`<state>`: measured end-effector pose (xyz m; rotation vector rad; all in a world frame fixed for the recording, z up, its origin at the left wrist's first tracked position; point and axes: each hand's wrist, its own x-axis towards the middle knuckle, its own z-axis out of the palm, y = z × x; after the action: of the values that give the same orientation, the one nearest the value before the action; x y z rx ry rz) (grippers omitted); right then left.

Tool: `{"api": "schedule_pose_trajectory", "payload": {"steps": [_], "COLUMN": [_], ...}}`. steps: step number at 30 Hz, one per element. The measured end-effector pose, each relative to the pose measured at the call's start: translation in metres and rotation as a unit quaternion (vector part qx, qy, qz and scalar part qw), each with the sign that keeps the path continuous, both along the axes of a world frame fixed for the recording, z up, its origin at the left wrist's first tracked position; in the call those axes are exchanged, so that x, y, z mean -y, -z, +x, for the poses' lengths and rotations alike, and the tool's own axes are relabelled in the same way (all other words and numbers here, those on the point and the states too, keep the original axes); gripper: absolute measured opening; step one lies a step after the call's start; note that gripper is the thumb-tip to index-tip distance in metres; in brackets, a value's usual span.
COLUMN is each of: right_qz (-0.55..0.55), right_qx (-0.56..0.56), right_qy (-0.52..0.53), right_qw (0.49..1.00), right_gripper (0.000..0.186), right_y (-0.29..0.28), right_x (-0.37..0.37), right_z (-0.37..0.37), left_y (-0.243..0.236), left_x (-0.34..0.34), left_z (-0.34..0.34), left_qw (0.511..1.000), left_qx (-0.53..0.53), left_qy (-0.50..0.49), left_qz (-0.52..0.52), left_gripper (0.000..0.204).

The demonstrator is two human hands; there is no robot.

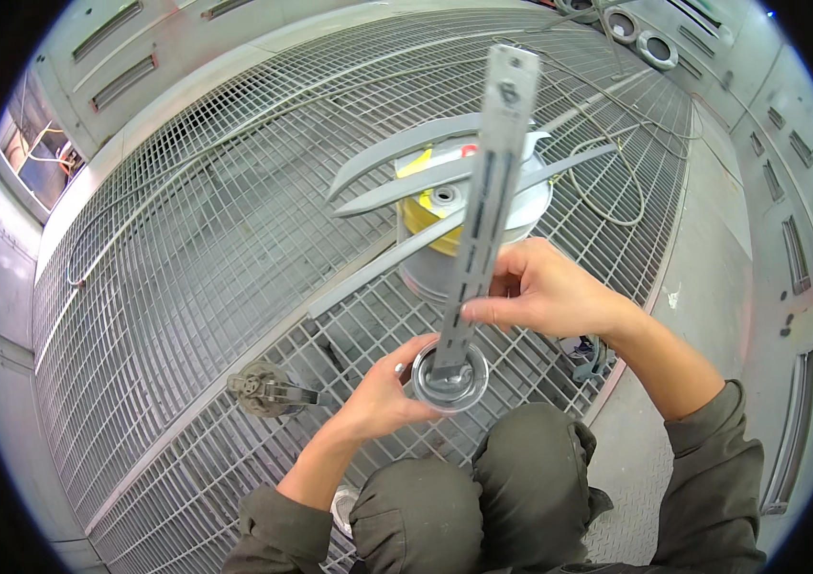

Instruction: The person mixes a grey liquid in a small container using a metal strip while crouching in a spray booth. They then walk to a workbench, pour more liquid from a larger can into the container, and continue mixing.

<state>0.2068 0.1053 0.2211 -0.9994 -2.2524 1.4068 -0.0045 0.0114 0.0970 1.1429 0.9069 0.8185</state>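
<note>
My left hand (389,387) is closed around a clear cup (456,390) with some liquid in it. My right hand (531,297) grips a long metal measuring strip (497,163) low on its length, thumb across its face; the strip stands upright, tilted, with its lower end inside the cup. Just behind my right hand is a white-and-yellow drum (421,225), with grey curved trim pieces (368,199) lying across its top. A grey tool (268,387), resembling a spray gun, sits on the grating to the left of my left hand.
Metal floor grating (167,316) runs under everything, with hoses (617,220) lying over it. Several rings (657,50) rest at the far right by the slotted wall (784,191). An opening (48,143) with cables is at the left. My knees (416,507) are just below the cup.
</note>
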Motion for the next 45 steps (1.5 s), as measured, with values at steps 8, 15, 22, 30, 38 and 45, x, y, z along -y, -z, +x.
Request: {"api": "schedule_pose_trajectory", "payload": {"steps": [8,15,22,30,38,45], "right_qz": [0.281,0.287,0.298,0.344,0.269,0.299], "right_qx": [-0.029,-0.08,-0.041,-0.039,-0.086,-0.029], "right_qy": [-0.019,-0.021,-0.044,-0.01,-0.015,-0.029], "right_qw": [0.959,0.954,0.953,0.938,0.959,0.953], "right_gripper": [0.016,0.032,0.039,0.042,0.04,0.043], "right_y": [0.026,0.057,0.056,0.061,0.067,0.066], "right_x": [0.019,0.037,0.036,0.029,0.039,0.034], "right_z": [0.041,0.037,0.044,0.041,0.034,0.038], "left_y": [0.031,0.05,0.053,0.054,0.062,0.069], "left_x": [-0.005,-0.003,-0.001,-0.001,-0.001,0.001], "left_z": [0.034,0.044,0.045,0.043,0.046,0.046], "left_qw": [0.997,0.994,0.991,0.991,0.987,0.983], "left_qx": [0.013,0.017,0.026,-0.003,0.013,0.001], "left_qy": [-0.069,-0.106,-0.126,-0.134,-0.158,-0.175], "left_qz": [0.02,-0.02,0.02,0.021,0.033,0.051], "left_gripper": [0.084,0.084,0.082,0.082,0.079,0.077]}}
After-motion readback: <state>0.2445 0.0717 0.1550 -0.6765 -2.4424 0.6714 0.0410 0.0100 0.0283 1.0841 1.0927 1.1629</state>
